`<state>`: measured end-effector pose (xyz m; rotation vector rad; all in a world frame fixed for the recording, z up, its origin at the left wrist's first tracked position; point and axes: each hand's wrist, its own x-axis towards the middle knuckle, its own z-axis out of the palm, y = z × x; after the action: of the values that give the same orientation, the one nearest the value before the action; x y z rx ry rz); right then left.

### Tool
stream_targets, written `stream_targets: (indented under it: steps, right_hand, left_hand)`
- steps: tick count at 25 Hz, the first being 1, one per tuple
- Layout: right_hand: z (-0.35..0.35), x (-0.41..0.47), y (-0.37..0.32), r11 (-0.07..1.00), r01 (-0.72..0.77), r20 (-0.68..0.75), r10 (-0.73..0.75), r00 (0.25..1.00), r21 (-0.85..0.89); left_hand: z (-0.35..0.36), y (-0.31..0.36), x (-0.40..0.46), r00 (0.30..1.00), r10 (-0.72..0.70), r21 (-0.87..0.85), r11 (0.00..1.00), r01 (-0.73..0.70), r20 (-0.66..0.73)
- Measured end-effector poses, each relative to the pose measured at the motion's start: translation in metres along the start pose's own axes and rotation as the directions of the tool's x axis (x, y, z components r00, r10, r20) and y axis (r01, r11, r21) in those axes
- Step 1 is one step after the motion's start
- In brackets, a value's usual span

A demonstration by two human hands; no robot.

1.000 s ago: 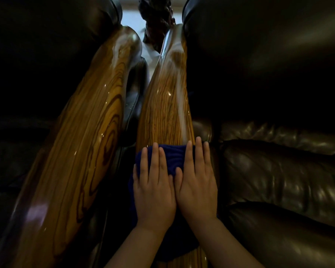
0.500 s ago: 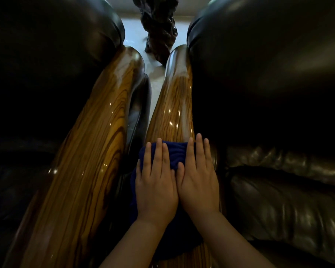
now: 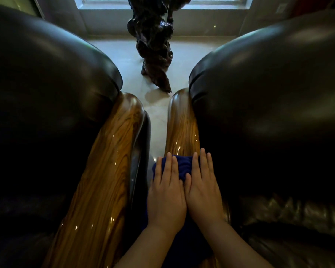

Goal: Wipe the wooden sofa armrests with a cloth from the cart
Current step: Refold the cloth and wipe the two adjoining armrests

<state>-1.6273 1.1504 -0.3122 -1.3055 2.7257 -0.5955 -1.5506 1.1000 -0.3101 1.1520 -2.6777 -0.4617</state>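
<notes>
Cloth (image 3: 182, 165): dark blue, draped over right armrest (image 3: 182, 128), mostly under both palms.
Left hand (image 3: 166, 196): flat on cloth, fingers straight, grip spread, clasping nothing.
Right hand (image 3: 202, 192): flat beside left, touching it, same spread grip.
Left armrest (image 3: 104, 180): glossy, bare.
Carving (image 3: 153, 43): on floor beyond.

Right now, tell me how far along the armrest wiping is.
Done: the cloth is out and in use. In hand: the left hand and right hand press it flat on the right armrest, partway along. Left: the stretch beyond the fingers to its rounded end; the left armrest has no cloth on it now.
</notes>
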Motion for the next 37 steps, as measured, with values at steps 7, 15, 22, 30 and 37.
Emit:
stream_targets:
  steps: [7, 15, 22, 30, 37]
  right_hand:
    - [0.004, 0.074, 0.001, 1.000, 0.006, -0.041, -0.007, 0.999, -0.024]
    - [0.003, 0.122, 0.002, 0.998, 0.048, -0.087, -0.051, 0.995, -0.043]
    - [0.001, 0.091, 0.007, 0.968, 0.103, 0.113, -0.079, 0.990, -0.229]
    - [-0.007, -0.017, 0.000, 0.992, 0.057, 0.103, -0.046, 0.994, -0.110]
    - [-0.037, -0.055, 0.010, 0.991, 0.088, 0.095, -0.097, 0.991, 0.096]
  left_hand:
    - [0.002, -0.003, 0.074, 1.000, 0.012, -0.123, 0.992, -0.012, -0.001]
    - [0.004, -0.005, 0.126, 0.995, 0.100, 0.052, 0.994, -0.100, 0.006]
    - [0.009, -0.007, 0.102, 0.992, 0.113, 0.181, 0.976, -0.123, 0.063]
    - [-0.006, -0.005, -0.012, 0.995, 0.081, -0.001, 0.997, -0.081, 0.052]
    - [-0.029, -0.019, -0.056, 0.971, 0.150, -0.087, 0.987, -0.136, 0.184]
